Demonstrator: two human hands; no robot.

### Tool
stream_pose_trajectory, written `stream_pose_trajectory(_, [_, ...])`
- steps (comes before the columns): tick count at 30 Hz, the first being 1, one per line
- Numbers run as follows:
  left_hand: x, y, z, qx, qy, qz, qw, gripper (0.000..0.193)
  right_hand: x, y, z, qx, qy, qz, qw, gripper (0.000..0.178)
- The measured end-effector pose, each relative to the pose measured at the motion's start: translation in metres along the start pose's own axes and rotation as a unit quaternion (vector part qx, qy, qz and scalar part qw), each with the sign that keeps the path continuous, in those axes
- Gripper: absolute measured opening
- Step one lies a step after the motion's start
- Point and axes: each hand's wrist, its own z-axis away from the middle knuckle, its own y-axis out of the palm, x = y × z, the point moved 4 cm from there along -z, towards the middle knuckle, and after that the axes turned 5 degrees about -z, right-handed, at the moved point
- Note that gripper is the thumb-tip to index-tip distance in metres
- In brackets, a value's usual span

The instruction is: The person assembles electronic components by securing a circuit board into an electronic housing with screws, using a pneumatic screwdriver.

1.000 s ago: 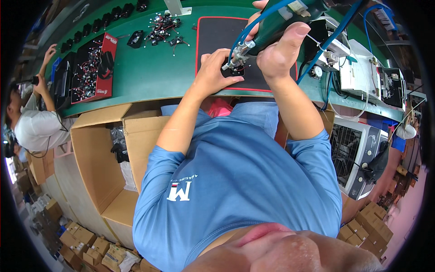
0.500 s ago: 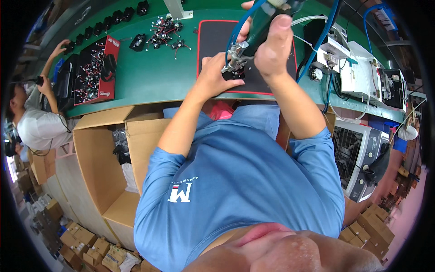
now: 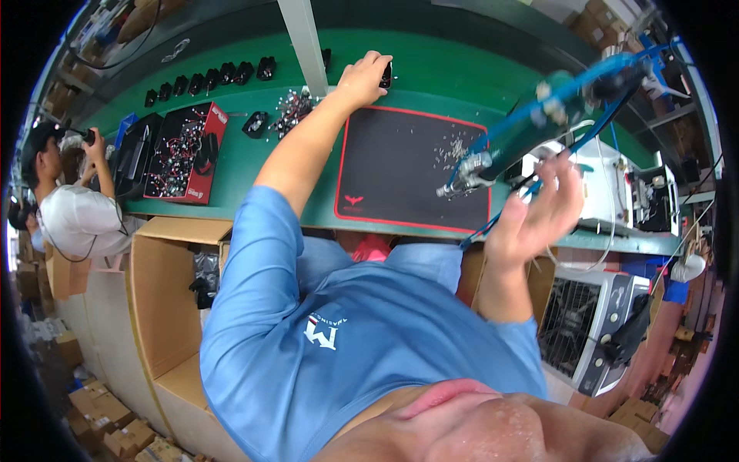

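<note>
My left hand (image 3: pixel 362 82) is stretched to the far side of the green bench, beyond the mat. Its fingers are closed on a small black housing (image 3: pixel 386 75), partly hidden by the hand. On the right, my right hand (image 3: pixel 539 212) is raised with fingers apart and nothing in it, slightly blurred. Just beside it hangs a dark pneumatic screwdriver (image 3: pixel 512 146) with a metal tip and blue hose, blurred and tilted over the mat's right side. Small silver screws (image 3: pixel 456 151) lie scattered on the black red-edged mat (image 3: pixel 400 173).
Left of the mat are a pile of small wired parts (image 3: pixel 292 110), a single black housing (image 3: pixel 255 124) and a red box (image 3: pixel 214 142) of wired parts. Black housings (image 3: pixel 212 79) line the back. A metal post (image 3: pixel 304 46) rises there. White machinery (image 3: pixel 608 181) stands right; a co-worker (image 3: pixel 77 208) left.
My left hand has moved from the mat to the bench's far side with the black housing. My right hand has let go of the screwdriver, which has swung right.
</note>
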Motion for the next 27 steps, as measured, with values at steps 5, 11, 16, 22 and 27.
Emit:
stream_pose_trajectory(5, [0.044, 0.026, -0.055, 0.083, -0.094, -0.02, 0.992, 0.081, 0.021, -0.009, 0.075, 0.292, 0.09, 0.034, 0.952, 0.03])
stream_pose_trajectory(11, [0.047, 0.0, -0.027, 0.081, -0.008, -0.108, 0.991, 0.076, -0.008, 0.014, 0.121, 0.388, 0.235, -0.086, 0.887, 0.022])
stream_pose_trajectory(16, [-0.006, -0.14, 0.1, 0.084, 0.061, 0.141, 0.985, 0.054, -0.035, 0.082, 0.118, 0.487, 0.177, -0.075, 0.852, 0.02])
stream_pose_trajectory(22, [0.003, -0.227, 0.318, 0.108, -0.226, 0.263, 0.932, 0.043, -0.068, 0.208, 0.119, 0.466, 0.06, -0.037, 0.882, 0.027])
stream_pose_trajectory(27, [0.04, -0.221, 0.512, 0.129, -0.503, 0.296, 0.802, 0.036, -0.083, 0.259, 0.134, 0.444, -0.094, 0.035, 0.89, 0.029])
